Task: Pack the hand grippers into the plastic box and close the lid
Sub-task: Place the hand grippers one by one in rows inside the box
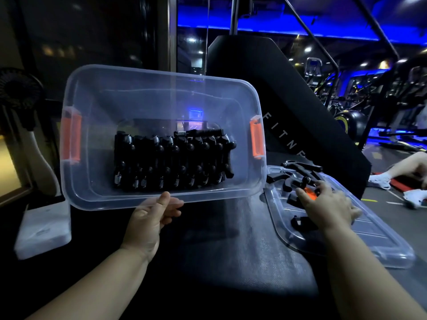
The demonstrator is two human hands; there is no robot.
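Your left grip [150, 218] pinches the near rim of the clear plastic box with orange latches [92, 112], tipped toward you. Your right grip [328, 204] curls round one of the loose black hand grippers [298, 172] lying on the clear lid [369, 239], beside the box on the dark surface [231, 239]. Packed grippers [171, 160] already sit in rows inside; a few remain, then the lid

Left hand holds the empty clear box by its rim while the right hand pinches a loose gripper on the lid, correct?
The box is not empty: the head view shows rows of black hand grippers packed inside. The left hand does hold its rim, and the right hand pinches a loose gripper on the lid.
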